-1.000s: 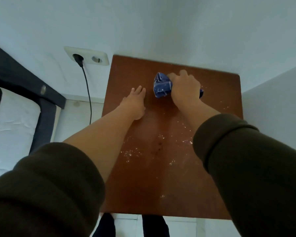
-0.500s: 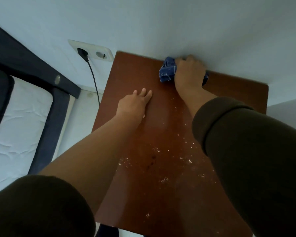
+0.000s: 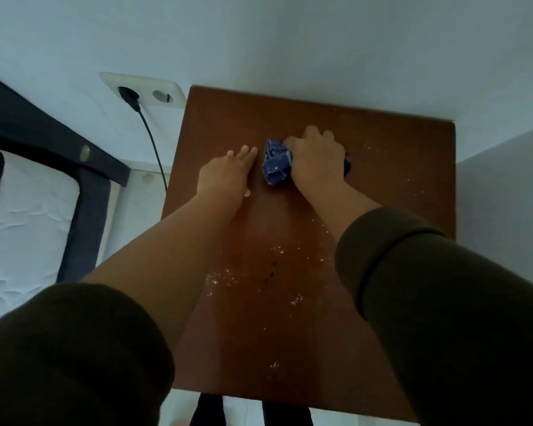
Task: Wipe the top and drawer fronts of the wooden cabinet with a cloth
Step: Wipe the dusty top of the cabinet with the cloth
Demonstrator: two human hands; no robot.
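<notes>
I look straight down on the reddish-brown top of the wooden cabinet (image 3: 397, 167). White crumbs and dust are scattered across its middle and right side. My right hand (image 3: 317, 161) is closed on a bunched blue cloth (image 3: 276, 167) and presses it onto the far half of the top. My left hand (image 3: 225, 176) lies flat on the wood just left of the cloth, fingers stretched out together, holding nothing. The drawer fronts are out of sight below the near edge.
A white wall runs behind the cabinet and another stands close on its right. A double wall socket (image 3: 145, 90) with a black cable (image 3: 154, 149) plugged in is to the left. A dark bed frame (image 3: 43, 139) with a white mattress (image 3: 22, 229) fills the far left.
My right hand has drawn the cloth back from the rear edge by the wall toward the middle of the top. The left hand stayed flat in about the same place.
</notes>
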